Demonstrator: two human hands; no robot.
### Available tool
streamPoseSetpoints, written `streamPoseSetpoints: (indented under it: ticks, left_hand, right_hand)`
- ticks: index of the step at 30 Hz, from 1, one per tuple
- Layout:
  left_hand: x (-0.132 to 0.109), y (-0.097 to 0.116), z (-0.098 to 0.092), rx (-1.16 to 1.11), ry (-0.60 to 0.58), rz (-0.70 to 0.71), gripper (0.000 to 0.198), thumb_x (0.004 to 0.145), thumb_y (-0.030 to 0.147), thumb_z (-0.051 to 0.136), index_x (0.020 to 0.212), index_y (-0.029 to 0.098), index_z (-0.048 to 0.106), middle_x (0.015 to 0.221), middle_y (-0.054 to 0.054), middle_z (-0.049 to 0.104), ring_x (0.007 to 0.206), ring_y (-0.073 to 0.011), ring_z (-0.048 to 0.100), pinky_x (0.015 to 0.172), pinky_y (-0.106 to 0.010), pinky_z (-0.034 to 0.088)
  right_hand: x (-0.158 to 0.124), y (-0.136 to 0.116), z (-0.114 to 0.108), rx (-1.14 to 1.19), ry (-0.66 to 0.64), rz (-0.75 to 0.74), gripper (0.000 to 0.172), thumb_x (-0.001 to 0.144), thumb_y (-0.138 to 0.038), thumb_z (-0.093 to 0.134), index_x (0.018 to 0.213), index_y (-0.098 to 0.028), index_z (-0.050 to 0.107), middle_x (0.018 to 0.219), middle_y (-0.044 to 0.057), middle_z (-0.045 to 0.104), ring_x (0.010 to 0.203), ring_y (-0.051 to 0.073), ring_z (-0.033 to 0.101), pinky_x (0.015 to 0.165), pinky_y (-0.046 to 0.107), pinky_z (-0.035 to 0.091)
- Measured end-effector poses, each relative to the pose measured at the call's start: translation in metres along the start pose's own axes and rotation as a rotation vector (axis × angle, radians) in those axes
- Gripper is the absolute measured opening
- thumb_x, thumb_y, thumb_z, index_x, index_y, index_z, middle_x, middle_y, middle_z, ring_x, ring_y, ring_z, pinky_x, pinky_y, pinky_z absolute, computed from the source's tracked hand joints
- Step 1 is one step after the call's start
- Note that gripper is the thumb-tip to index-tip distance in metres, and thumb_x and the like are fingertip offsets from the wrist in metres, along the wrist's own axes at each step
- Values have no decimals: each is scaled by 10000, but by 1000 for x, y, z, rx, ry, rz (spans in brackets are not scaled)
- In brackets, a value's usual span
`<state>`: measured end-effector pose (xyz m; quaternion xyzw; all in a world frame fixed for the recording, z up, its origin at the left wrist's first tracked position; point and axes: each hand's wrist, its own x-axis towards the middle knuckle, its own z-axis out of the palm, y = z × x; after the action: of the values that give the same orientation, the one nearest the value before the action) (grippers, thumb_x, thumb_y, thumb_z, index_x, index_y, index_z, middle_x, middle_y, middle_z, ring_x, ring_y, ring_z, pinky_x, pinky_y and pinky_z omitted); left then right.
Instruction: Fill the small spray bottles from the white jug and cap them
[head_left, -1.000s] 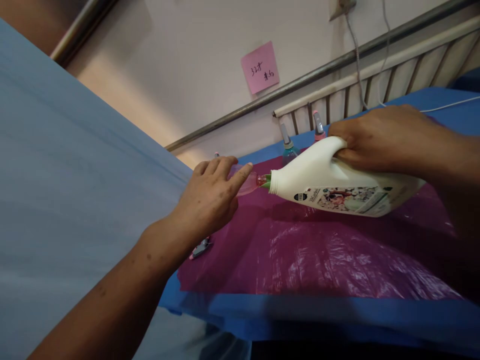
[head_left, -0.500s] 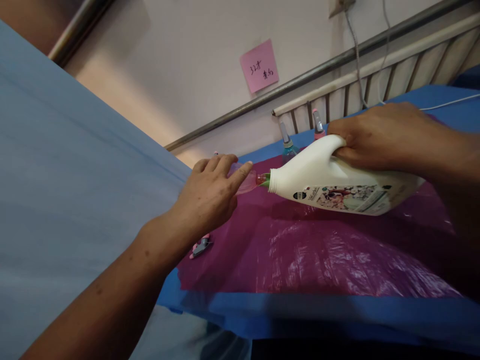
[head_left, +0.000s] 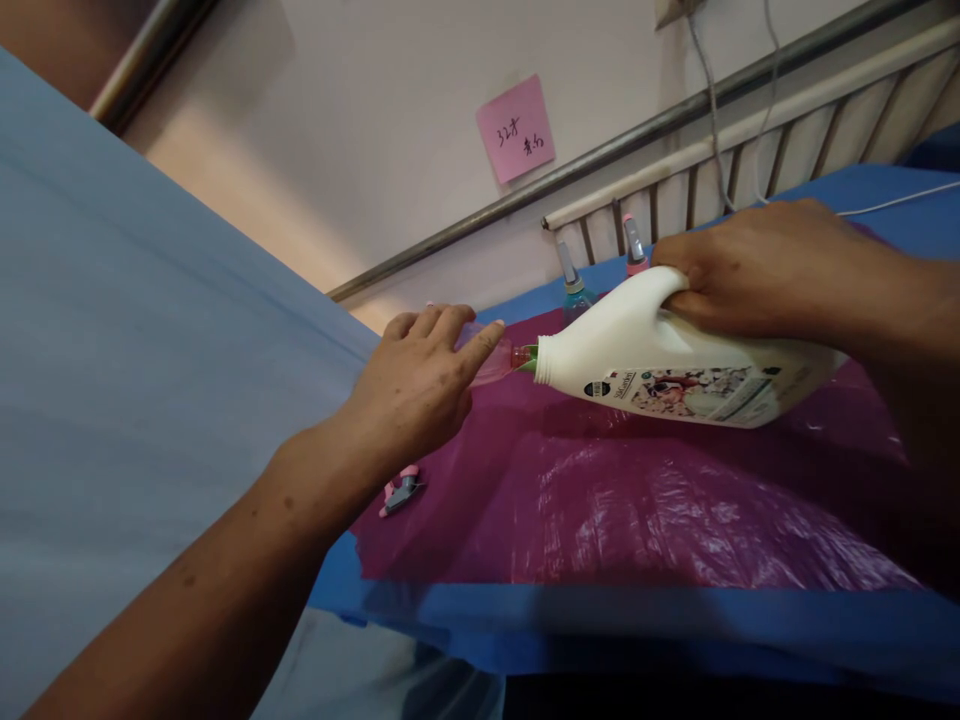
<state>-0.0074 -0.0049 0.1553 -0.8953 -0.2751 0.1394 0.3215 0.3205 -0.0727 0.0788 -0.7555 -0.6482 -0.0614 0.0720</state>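
Note:
My right hand (head_left: 739, 265) is wrapped round the handle of a white detergent jug (head_left: 585, 355), which is tipped to the left over the sheet. The jug's mouth meets a green funnel (head_left: 530, 357) set in the neck of a clear pinkish bottle (head_left: 491, 362). Round that bottle, my left hand (head_left: 427, 375) is closed, its index finger and thumb pointing toward the neck. Much of the bottle is hidden behind my fingers. Whether liquid is flowing cannot be seen. Below my left wrist lies a pink and grey spray trigger head (head_left: 403, 490).
Behind the jug stand a teal spray bottle (head_left: 576, 290) and a pink-topped one (head_left: 636, 250). A shiny magenta plastic sheet (head_left: 600, 520) covers the blue table (head_left: 420, 610). A light blue panel (head_left: 150, 330) rises at left; a white rail (head_left: 675, 180) and cables run along the wall.
Both hands, the jug and the bottle keep nearly the same pose. The whole view has shifted very slightly.

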Motion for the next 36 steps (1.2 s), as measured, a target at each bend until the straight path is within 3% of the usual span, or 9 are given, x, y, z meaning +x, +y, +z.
streamPoseSetpoints:
  ticks: [23, 36]
  left_hand:
    - [9, -1, -11, 77, -44, 46, 798, 970, 83, 629, 1738, 236, 479, 1673, -202, 577, 1493, -415, 602, 1194, -557, 485]
    - [13, -3, -13, 65, 27, 89, 735, 965, 51, 577, 1673, 248, 545, 1605, -195, 621, 1466, -404, 598, 1179, -560, 470]
  right_hand:
    - [1, 2, 2, 21, 31, -6, 305, 939, -494, 557, 1075, -338, 781, 772, 54, 702, 596, 212, 473, 641, 376, 288]
    - [1, 3, 2, 13, 15, -3, 318, 930, -487, 557, 1098, -332, 778, 786, 62, 697, 656, 239, 539, 675, 380, 286]
